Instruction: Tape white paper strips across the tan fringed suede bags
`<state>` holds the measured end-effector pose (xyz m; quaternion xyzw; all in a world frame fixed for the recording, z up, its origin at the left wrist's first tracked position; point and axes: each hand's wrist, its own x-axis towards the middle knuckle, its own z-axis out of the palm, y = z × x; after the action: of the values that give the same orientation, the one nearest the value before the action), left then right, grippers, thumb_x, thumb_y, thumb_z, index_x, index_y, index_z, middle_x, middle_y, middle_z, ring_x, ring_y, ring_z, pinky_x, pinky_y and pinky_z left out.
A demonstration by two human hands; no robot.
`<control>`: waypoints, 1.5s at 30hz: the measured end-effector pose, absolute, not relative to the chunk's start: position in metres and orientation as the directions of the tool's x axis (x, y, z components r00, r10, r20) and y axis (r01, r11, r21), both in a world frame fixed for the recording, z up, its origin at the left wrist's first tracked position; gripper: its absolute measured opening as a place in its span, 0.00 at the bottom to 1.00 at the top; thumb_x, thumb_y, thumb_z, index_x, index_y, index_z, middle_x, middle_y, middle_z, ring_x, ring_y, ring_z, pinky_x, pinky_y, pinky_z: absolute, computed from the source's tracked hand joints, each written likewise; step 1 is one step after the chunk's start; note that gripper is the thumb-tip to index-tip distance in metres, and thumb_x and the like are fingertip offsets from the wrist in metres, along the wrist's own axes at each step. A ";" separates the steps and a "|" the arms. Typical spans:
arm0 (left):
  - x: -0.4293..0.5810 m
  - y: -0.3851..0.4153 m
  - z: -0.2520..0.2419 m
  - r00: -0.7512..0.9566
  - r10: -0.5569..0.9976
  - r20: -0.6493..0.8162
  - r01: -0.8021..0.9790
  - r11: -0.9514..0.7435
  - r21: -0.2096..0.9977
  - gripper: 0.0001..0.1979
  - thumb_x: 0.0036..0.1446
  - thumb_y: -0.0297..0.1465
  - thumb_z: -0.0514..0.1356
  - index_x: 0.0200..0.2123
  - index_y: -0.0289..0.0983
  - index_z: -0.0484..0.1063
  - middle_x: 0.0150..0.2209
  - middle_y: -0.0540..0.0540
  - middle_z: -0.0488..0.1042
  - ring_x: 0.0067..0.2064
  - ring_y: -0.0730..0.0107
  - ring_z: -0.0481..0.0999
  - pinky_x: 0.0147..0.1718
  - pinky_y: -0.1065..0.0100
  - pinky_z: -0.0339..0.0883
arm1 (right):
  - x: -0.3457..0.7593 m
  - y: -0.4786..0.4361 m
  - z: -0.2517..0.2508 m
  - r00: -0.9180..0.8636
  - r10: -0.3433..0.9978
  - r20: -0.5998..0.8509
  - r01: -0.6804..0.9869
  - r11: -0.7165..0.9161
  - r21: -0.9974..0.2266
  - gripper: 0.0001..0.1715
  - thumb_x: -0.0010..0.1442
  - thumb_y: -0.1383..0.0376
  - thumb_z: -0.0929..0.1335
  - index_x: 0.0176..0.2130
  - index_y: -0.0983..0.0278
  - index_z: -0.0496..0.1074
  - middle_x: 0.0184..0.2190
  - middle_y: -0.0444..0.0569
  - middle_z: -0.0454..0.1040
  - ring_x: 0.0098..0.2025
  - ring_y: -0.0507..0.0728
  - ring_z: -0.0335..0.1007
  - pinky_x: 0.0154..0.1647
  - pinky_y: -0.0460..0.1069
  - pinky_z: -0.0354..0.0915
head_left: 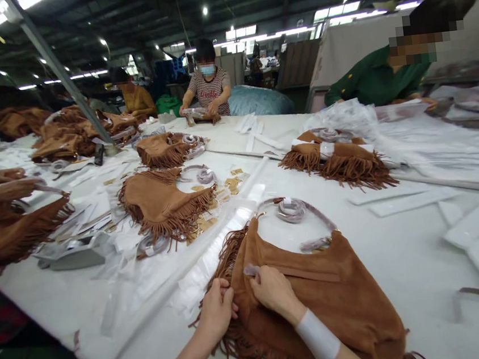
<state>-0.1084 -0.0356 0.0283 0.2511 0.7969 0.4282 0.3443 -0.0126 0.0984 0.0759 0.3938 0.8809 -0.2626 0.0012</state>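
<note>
A brown suede handbag [321, 302] with long fringe lies on the white table in front of me. Its coiled strap [292, 210], wrapped in clear film, rests beyond the opening. My left hand [217, 312] is closed at the bag's fringed left side, thumb and fingers pressed together on its edge. Over the bag's upper left part, near the long slit in its front, my right hand [276, 293] pinches a small piece of clear plastic wrap [251, 269]. Whether that wrap is attached to the bag is hidden by the fingers.
More fringed bags [160, 202] lie to the left, and a stuffed bag [337, 158] sits back right. Gold tags [234, 184], white strips [413, 200] and plastic bags [344, 120] cover parts of the table [123, 340]. A co-worker's hands [9, 189] work at far left; other people stand behind.
</note>
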 end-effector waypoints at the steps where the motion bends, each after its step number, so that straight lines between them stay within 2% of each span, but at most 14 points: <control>1: -0.109 -0.035 0.028 -0.627 0.697 -0.349 0.082 0.504 0.860 0.08 0.61 0.35 0.46 0.39 0.37 0.58 0.21 0.51 0.71 0.21 0.69 0.73 0.24 0.70 0.65 | -0.010 0.101 0.072 -0.706 0.678 -0.207 0.677 0.559 -0.479 0.13 0.59 0.65 0.62 0.27 0.65 0.71 0.29 0.57 0.76 0.34 0.62 0.74 0.35 0.52 0.63; 4: -0.111 -0.032 0.034 -0.547 0.745 -0.382 0.110 0.516 0.849 0.12 0.61 0.36 0.44 0.34 0.36 0.62 0.22 0.48 0.73 0.23 0.68 0.75 0.25 0.70 0.66 | 0.003 0.101 0.066 -0.753 0.638 -0.161 0.602 0.568 -0.562 0.16 0.63 0.64 0.58 0.26 0.63 0.66 0.27 0.49 0.74 0.31 0.56 0.70 0.33 0.48 0.61; 9: -0.119 -0.020 0.062 -0.378 0.872 -0.310 0.463 0.468 0.752 0.16 0.60 0.36 0.47 0.26 0.36 0.67 0.27 0.43 0.77 0.29 0.66 0.76 0.29 0.69 0.65 | 0.021 0.094 0.053 -0.742 0.660 0.120 0.310 0.495 -0.812 0.18 0.66 0.55 0.57 0.28 0.61 0.60 0.24 0.43 0.66 0.28 0.54 0.64 0.31 0.47 0.60; 12: -0.123 -0.007 0.071 -0.341 0.876 -0.342 0.578 0.482 0.658 0.16 0.57 0.37 0.51 0.27 0.35 0.73 0.31 0.41 0.78 0.33 0.63 0.77 0.32 0.68 0.64 | 0.022 0.095 0.045 -0.737 0.651 0.182 0.239 0.503 -0.830 0.17 0.66 0.56 0.58 0.28 0.61 0.61 0.25 0.43 0.65 0.28 0.53 0.63 0.31 0.46 0.59; 16: -0.114 0.006 0.069 -0.423 0.830 -0.364 0.645 0.558 0.523 0.15 0.56 0.33 0.51 0.32 0.32 0.75 0.35 0.35 0.78 0.37 0.58 0.77 0.35 0.66 0.64 | 0.017 0.085 0.046 -0.713 0.644 0.278 0.189 0.558 -0.808 0.16 0.66 0.59 0.58 0.28 0.61 0.61 0.25 0.44 0.66 0.29 0.54 0.63 0.31 0.47 0.59; 19: -0.105 0.003 0.061 -0.434 0.830 -0.352 0.686 0.557 0.468 0.17 0.57 0.29 0.48 0.34 0.28 0.75 0.37 0.29 0.77 0.41 0.52 0.77 0.40 0.62 0.64 | 0.022 0.073 0.057 -0.687 0.665 0.293 0.226 0.579 -0.783 0.16 0.65 0.60 0.59 0.26 0.60 0.63 0.25 0.44 0.68 0.30 0.54 0.65 0.32 0.47 0.61; 22: -0.113 -0.006 0.041 -0.416 0.841 -0.347 0.709 0.538 0.455 0.17 0.57 0.27 0.45 0.34 0.28 0.73 0.37 0.30 0.77 0.42 0.51 0.77 0.42 0.60 0.65 | 0.054 0.079 0.073 -0.572 0.775 0.269 0.323 0.514 -0.795 0.17 0.64 0.57 0.60 0.27 0.59 0.67 0.26 0.43 0.71 0.30 0.54 0.67 0.33 0.47 0.62; 26: -0.136 -0.015 0.002 -0.405 0.869 -0.285 0.612 0.489 0.622 0.13 0.56 0.28 0.47 0.32 0.36 0.72 0.33 0.42 0.79 0.43 0.57 0.77 0.45 0.64 0.67 | 0.149 0.111 0.088 -0.088 0.968 0.236 0.513 0.247 -0.822 0.26 0.67 0.51 0.52 0.38 0.62 0.69 0.31 0.50 0.74 0.33 0.58 0.69 0.34 0.49 0.63; 28: -0.143 -0.017 -0.011 -0.382 0.883 -0.272 0.601 0.461 0.653 0.13 0.55 0.29 0.47 0.33 0.37 0.72 0.34 0.43 0.79 0.45 0.57 0.77 0.47 0.64 0.67 | 0.192 0.126 0.084 0.123 0.990 0.073 0.571 -0.011 -0.821 0.34 0.64 0.45 0.50 0.34 0.63 0.70 0.27 0.52 0.74 0.32 0.60 0.70 0.33 0.50 0.63; 30: -0.144 -0.016 -0.016 -0.368 0.893 -0.260 0.602 0.441 0.665 0.14 0.54 0.28 0.48 0.38 0.35 0.72 0.38 0.42 0.79 0.46 0.57 0.77 0.48 0.64 0.67 | 0.213 0.134 0.075 0.074 0.986 -0.150 0.607 -0.164 -0.777 0.37 0.61 0.41 0.51 0.29 0.64 0.71 0.28 0.56 0.76 0.34 0.62 0.72 0.35 0.51 0.63; 32: -0.140 -0.012 -0.014 -0.371 0.893 -0.256 0.617 0.443 0.651 0.16 0.54 0.28 0.48 0.42 0.34 0.70 0.43 0.41 0.78 0.47 0.58 0.76 0.48 0.64 0.66 | 0.212 0.136 0.065 -0.029 0.968 -0.250 0.609 -0.182 -0.772 0.39 0.60 0.40 0.51 0.28 0.64 0.72 0.31 0.58 0.78 0.38 0.63 0.72 0.38 0.52 0.64; 38: -0.124 -0.007 0.004 -0.469 0.839 -0.275 0.715 0.544 0.439 0.11 0.57 0.28 0.46 0.35 0.35 0.68 0.39 0.36 0.77 0.44 0.56 0.77 0.42 0.63 0.66 | 0.178 0.131 0.056 0.062 0.998 0.026 0.650 -0.021 -0.759 0.38 0.63 0.41 0.48 0.25 0.62 0.67 0.26 0.56 0.76 0.28 0.59 0.69 0.29 0.50 0.61; 42: -0.126 -0.011 0.004 -0.610 0.743 -0.275 0.689 0.669 0.277 0.11 0.59 0.30 0.46 0.32 0.36 0.67 0.34 0.36 0.77 0.41 0.54 0.77 0.38 0.63 0.64 | 0.188 0.139 0.046 0.133 0.989 0.062 0.742 -0.057 -0.668 0.37 0.63 0.43 0.47 0.18 0.58 0.61 0.19 0.57 0.72 0.22 0.58 0.64 0.23 0.51 0.56; 45: -0.127 -0.011 0.002 -0.637 0.730 -0.248 0.685 0.683 0.252 0.11 0.59 0.29 0.47 0.32 0.35 0.68 0.32 0.36 0.76 0.39 0.54 0.76 0.37 0.63 0.63 | 0.197 0.145 0.036 0.127 0.991 0.027 0.772 -0.082 -0.630 0.36 0.62 0.44 0.47 0.16 0.57 0.60 0.18 0.61 0.71 0.22 0.60 0.66 0.23 0.51 0.55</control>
<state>-0.1268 -0.0114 0.0015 0.3922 0.9022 0.0670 0.1667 0.1965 0.1449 0.0360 0.7045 0.6258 -0.2113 -0.2595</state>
